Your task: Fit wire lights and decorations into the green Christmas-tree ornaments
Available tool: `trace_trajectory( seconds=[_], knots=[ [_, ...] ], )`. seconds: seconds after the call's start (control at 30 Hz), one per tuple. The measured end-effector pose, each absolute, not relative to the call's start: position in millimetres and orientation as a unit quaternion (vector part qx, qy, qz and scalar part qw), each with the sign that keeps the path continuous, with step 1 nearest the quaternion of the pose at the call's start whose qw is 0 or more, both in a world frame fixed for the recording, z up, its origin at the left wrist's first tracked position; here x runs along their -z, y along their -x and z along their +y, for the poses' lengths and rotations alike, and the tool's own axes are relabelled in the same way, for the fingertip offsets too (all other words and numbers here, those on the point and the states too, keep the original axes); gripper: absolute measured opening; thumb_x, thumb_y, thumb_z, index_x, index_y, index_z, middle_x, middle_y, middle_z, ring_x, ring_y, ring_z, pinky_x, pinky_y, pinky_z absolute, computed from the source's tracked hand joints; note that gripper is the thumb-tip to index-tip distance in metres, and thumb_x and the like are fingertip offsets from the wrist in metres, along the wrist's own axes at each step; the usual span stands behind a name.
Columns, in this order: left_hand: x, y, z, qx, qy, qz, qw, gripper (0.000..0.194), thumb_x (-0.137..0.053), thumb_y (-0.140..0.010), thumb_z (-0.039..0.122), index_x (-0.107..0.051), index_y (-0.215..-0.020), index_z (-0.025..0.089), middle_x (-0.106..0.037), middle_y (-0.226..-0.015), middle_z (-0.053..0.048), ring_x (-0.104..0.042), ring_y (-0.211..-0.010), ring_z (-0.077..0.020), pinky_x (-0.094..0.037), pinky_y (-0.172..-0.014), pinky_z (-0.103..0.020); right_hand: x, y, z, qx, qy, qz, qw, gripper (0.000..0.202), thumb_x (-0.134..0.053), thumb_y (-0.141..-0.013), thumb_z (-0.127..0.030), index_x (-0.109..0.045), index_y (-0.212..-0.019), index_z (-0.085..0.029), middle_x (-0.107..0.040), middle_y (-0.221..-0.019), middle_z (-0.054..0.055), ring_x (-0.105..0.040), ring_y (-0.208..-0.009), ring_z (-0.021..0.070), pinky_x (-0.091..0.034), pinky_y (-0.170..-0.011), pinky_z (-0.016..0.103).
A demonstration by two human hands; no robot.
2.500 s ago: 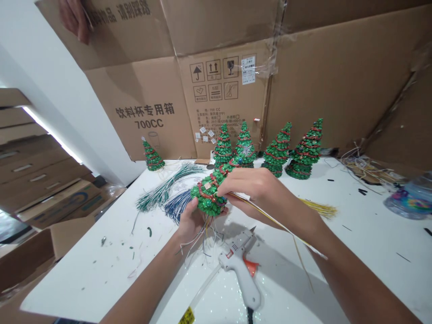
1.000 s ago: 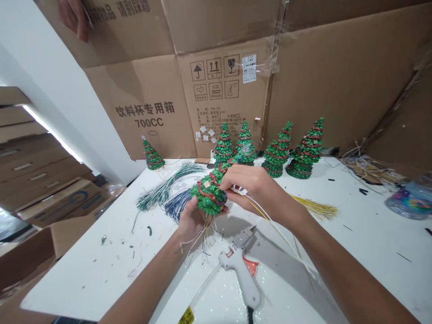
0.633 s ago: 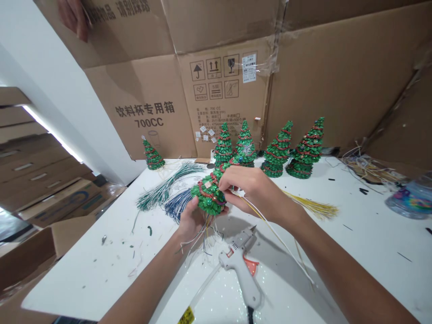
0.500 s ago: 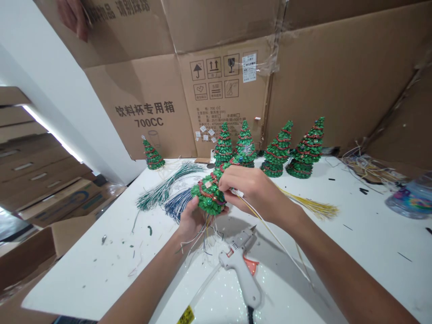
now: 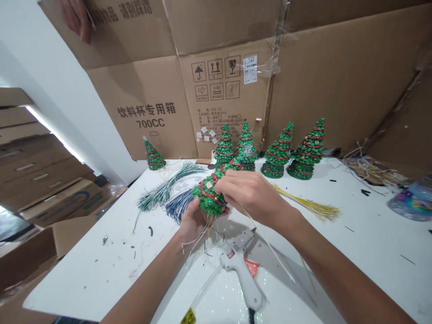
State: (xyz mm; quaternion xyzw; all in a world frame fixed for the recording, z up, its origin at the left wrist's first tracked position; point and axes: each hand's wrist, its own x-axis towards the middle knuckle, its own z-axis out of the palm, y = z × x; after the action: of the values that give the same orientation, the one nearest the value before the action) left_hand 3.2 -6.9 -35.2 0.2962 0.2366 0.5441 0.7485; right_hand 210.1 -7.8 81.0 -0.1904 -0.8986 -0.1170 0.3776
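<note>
My left hand (image 5: 193, 220) is closed around the base of a small green Christmas tree (image 5: 208, 200) with red garland, tipped so its top points away to the right. Thin white, yellow and dark wires (image 5: 206, 231) hang from beneath it. My right hand (image 5: 248, 191) pinches at the tree's right side; its fingertips press against the branches, and what lies right at the tips is hidden. From under that hand a white and yellow wire (image 5: 266, 240) trails toward me. A grey hot glue gun (image 5: 243, 270) with an orange trigger lies below both hands.
Several finished-looking trees (image 5: 307, 150) stand along the back, a smaller tree (image 5: 153, 155) at left. Bundles of green wires (image 5: 168, 186), blue wires (image 5: 178, 204) and yellow wires (image 5: 308, 202) lie around. A plastic bottle (image 5: 411, 202) is at right. Another person's hand (image 5: 77, 20) touches the cardboard (image 5: 135, 85).
My right hand has shifted slightly left along the tree, and the trailing wire's end has swung left. My left hand keeps its hold; the view has moved a little.
</note>
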Motion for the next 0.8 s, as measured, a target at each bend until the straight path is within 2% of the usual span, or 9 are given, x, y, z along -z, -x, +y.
trace_trajectory(
  seconds=[0.13,0.3,0.47,0.6,0.8],
  knots=[
    [36.4,-4.6,-7.4,-0.563,-0.305,0.223,0.735,0.032,-0.073,-0.09,0.044,-0.071,-0.105,0.016,-0.078,-0.096,-0.007,-0.075,-0.11,-0.0374,-0.059,-0.1,-0.053,-80.7,-204.9,-12.0,0.187,0.201,-0.896,0.348,0.03,-0.044,-0.11,-0.009,-0.062,-0.089,-0.02,-0.065,-0.075,0.001,-0.049,-0.07,0.0163,-0.038,-0.066,0.032],
    [31.1,-9.0,-8.6,-0.576,-0.304,0.221,0.726,0.027,-0.078,-0.085,0.044,-0.069,-0.094,0.02,-0.074,-0.084,-0.003,-0.076,-0.106,-0.0339,-0.06,-0.103,-0.053,-79.3,-201.9,-15.1,0.221,0.21,-0.896,0.322,0.026,-0.048,-0.109,-0.009,-0.065,-0.092,-0.019,-0.067,-0.078,0.001,-0.053,-0.073,0.0176,-0.037,-0.065,0.034],
    [30.7,-9.5,-8.6,-0.567,-0.32,0.238,0.721,0.03,-0.076,-0.086,0.048,-0.073,-0.098,0.021,-0.08,-0.097,-0.006,-0.073,-0.118,-0.0392,-0.061,-0.104,-0.055,-78.6,-202.9,-13.9,0.177,0.229,-0.902,0.321,0.027,-0.047,-0.109,-0.007,-0.063,-0.091,-0.02,-0.069,-0.079,0.001,-0.054,-0.073,0.0173,-0.034,-0.065,0.034],
    [38.0,-6.7,-6.5,-0.56,-0.316,0.239,0.728,0.038,-0.074,-0.087,0.051,-0.075,-0.11,0.021,-0.081,-0.113,-0.009,-0.072,-0.123,-0.0407,-0.06,-0.106,-0.056,-79.8,-206.5,-13.3,0.11,0.246,-0.909,0.317,0.022,-0.05,-0.108,-0.011,-0.061,-0.091,-0.021,-0.07,-0.081,0.001,-0.054,-0.074,0.0168,-0.032,-0.064,0.032],
    [38.7,-4.9,-4.9,-0.546,-0.335,0.249,0.726,0.046,-0.076,-0.087,0.052,-0.077,-0.117,0.018,-0.082,-0.112,-0.011,-0.074,-0.12,-0.0401,-0.059,-0.108,-0.056,-79.7,-209.2,-12.8,0.069,0.282,-0.906,0.308,0.02,-0.055,-0.101,-0.006,-0.059,-0.089,-0.021,-0.065,-0.08,0.001,-0.051,-0.072,0.0168,-0.027,-0.062,0.032]
  ],
)
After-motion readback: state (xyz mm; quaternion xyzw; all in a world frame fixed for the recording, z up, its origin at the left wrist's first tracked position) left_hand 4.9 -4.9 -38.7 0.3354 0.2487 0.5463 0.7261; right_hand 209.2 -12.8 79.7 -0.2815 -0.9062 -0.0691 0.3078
